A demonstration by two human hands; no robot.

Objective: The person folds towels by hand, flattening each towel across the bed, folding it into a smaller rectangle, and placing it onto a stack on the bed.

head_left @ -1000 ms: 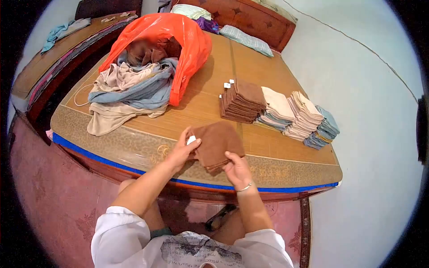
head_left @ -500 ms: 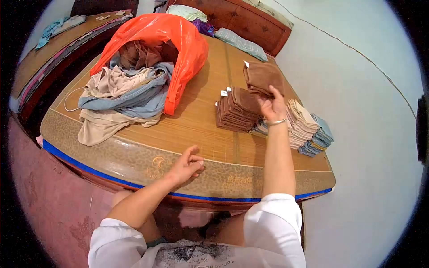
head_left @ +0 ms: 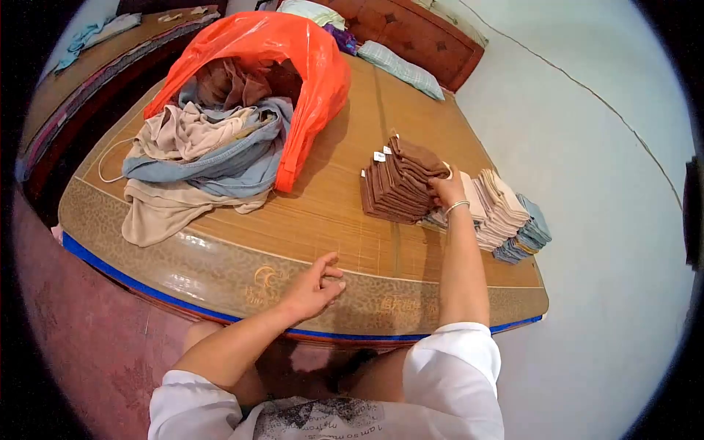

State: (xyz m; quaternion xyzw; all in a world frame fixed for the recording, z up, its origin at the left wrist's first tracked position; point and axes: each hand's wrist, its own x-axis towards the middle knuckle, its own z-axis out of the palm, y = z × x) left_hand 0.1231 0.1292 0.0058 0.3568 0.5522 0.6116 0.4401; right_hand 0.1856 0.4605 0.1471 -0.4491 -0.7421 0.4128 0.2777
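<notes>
Far beyond the left fingers, at the left edge of view, a low furniture piece (head_left: 66, 95) holds a light blue cloth (head_left: 81, 44). Ahead and to the left of the same fingers, a red plastic bag (head_left: 242, 29) lies on its side on the mat (head_left: 367, 103) of the bed. A brown garment (head_left: 242, 86) sits in its mouth; a pinkish garment (head_left: 183, 138), a blue garment (head_left: 220, 172) and a beige garment (head_left: 158, 213) spill out towards the bed's near edge.

The left hand (head_left: 312, 287) is over the near border of the mat, fingers partly open, loosely curled and holding nothing; whether it touches the mat I cannot tell. Ahead and to the right of these fingers stands the brown cloth stack (head_left: 396, 183), folded, its upper layers tilted and white tags (head_left: 379, 156) showing on the left side.

The right hand (head_left: 449, 189), with a bracelet (head_left: 457, 207) at the wrist, reaches the stack's upper right edge. Its fingers are bent and touch the top cloths; how tightly they close is hidden. Well beyond them, a checked pillow (head_left: 400, 70) lies near the headboard (head_left: 422, 37).

Just right of the right fingers stand a cream stack (head_left: 473, 202), partly covered by the hand, then a pale pink stack (head_left: 504, 209) and a blue stack (head_left: 534, 227), side by side.
</notes>
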